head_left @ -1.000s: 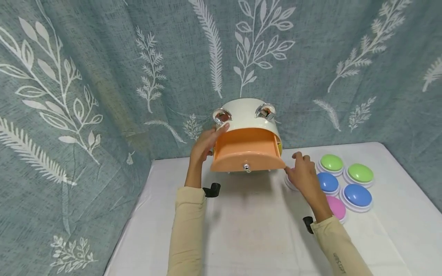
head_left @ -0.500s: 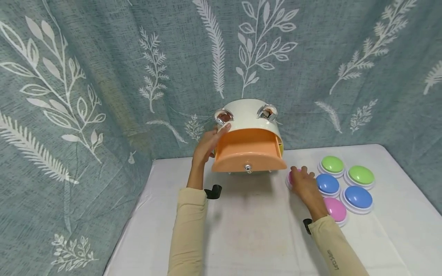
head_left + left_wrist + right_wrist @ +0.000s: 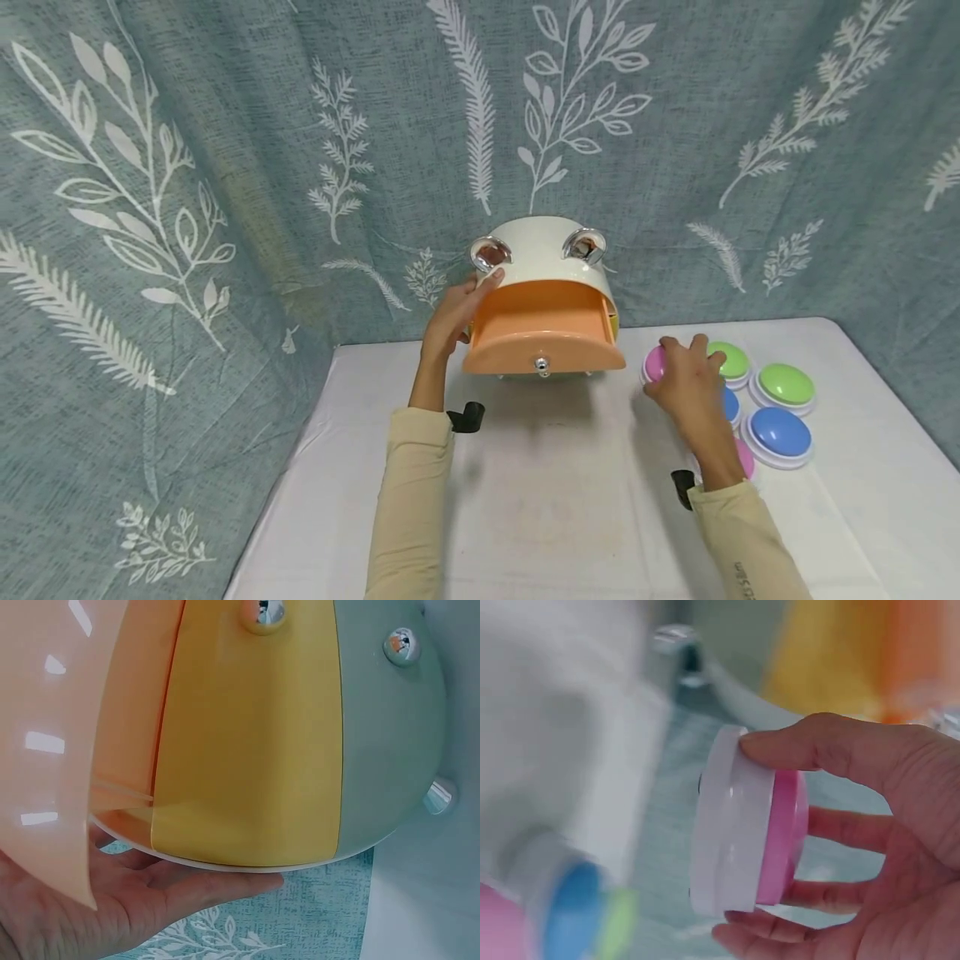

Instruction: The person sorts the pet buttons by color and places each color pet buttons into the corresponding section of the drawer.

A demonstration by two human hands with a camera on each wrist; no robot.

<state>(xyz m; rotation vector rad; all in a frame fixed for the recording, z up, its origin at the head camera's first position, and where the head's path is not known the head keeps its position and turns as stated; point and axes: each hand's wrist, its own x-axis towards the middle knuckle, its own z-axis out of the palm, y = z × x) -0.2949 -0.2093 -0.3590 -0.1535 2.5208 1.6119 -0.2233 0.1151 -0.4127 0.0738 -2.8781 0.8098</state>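
Note:
My left hand (image 3: 450,312) rests against the left side of a small rounded drawer cabinet (image 3: 536,243), its fingers stretched along the shell. In the left wrist view the thumb lies straight along the edge of the cabinet's yellow drawer (image 3: 251,742). The orange top drawer (image 3: 540,354) is pulled out and has a silver knob. My right hand (image 3: 688,379) grips a pink dome button (image 3: 784,840) by its white base, thumb on one side and fingertips on the other. In the right wrist view it is turned on edge.
Right of the cabinet stand two green dome buttons (image 3: 786,383), two blue ones (image 3: 780,431) and another pink one (image 3: 744,458), partly behind my right wrist. A leaf-patterned curtain (image 3: 397,167) hangs close behind the cabinet. White cloth (image 3: 547,508) covers the table.
My right hand has come down over the pink button beside the cabinet, gripped it and shifted it rightward and back. My left hand keeps its place on the cabinet.

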